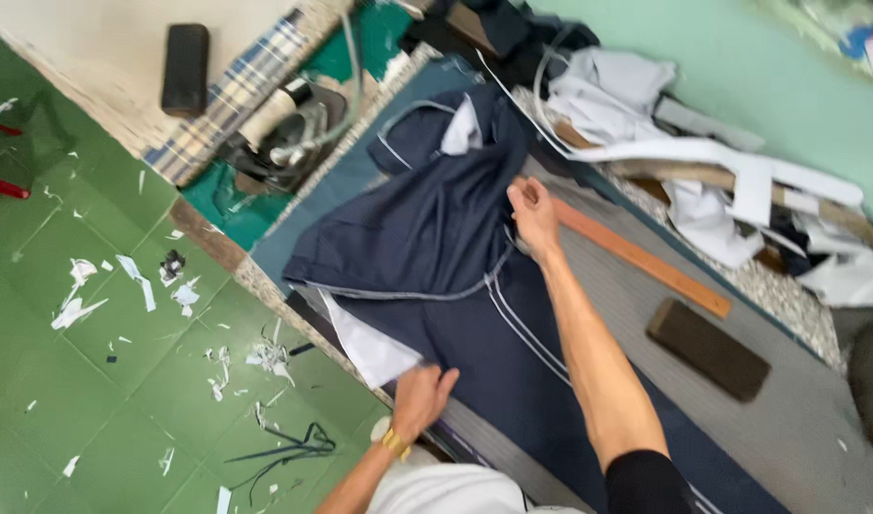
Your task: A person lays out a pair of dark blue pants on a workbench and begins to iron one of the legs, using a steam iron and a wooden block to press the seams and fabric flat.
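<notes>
Head view: the navy garment lies on the table, long axis running away from you. Your right hand pinches its far fold; your left hand presses flat on the near edge. A wooden ruler lies just right.

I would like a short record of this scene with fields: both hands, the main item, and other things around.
left hand: flat on the near edge of the navy garment, wrist wears a gold watch
right hand: pinching a fold of the navy garment
garment: dark blue with pale piping, spread on a grey padded table
on table: wooden ruler, dark block, iron
floor: green tiles with white scraps
</notes>
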